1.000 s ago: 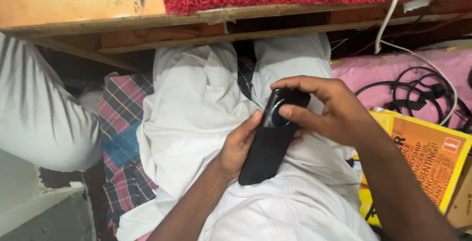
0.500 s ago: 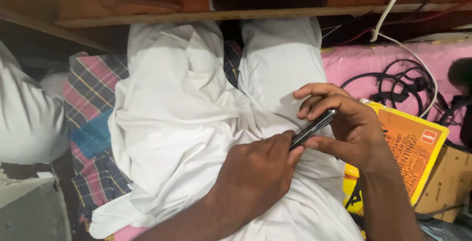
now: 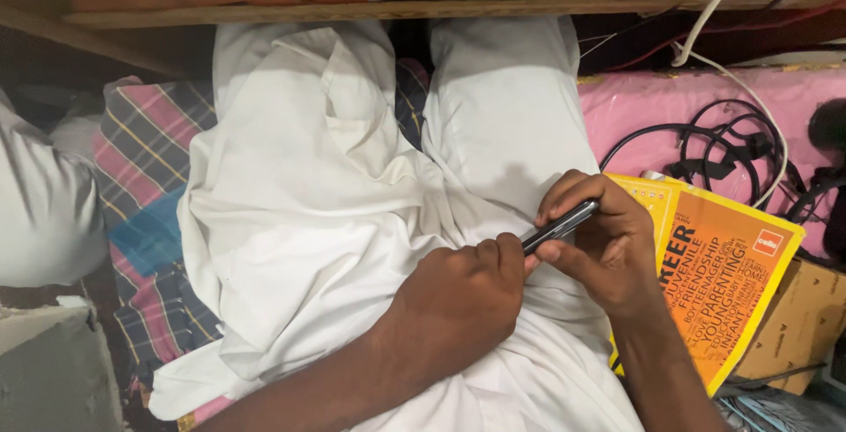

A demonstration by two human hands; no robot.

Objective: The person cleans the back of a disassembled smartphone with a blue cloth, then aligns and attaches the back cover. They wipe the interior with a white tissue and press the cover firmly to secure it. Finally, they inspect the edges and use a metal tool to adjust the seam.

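A black phone (image 3: pixel 561 224) is held edge-on over my lap, which is covered in white cloth (image 3: pixel 335 221). My right hand (image 3: pixel 608 247) wraps around the phone's upper end, fingers curled over it and thumb under it. My left hand (image 3: pixel 463 295) is closed in a loose fist at the phone's lower end, gripping it; most of the phone is hidden between the two hands.
A wooden table edge (image 3: pixel 352 9) runs across the top above my knees. An orange and yellow booklet (image 3: pixel 723 282) lies to the right on a cardboard box (image 3: pixel 793 335). Black cables (image 3: pixel 723 146) coil on a pink surface (image 3: pixel 652 106). A plaid cloth (image 3: pixel 150 221) lies at left.
The phone has turned from flat, back side up, to edge-on. My hands have dropped lower onto my lap, and the left hand has closed over the phone's lower end.
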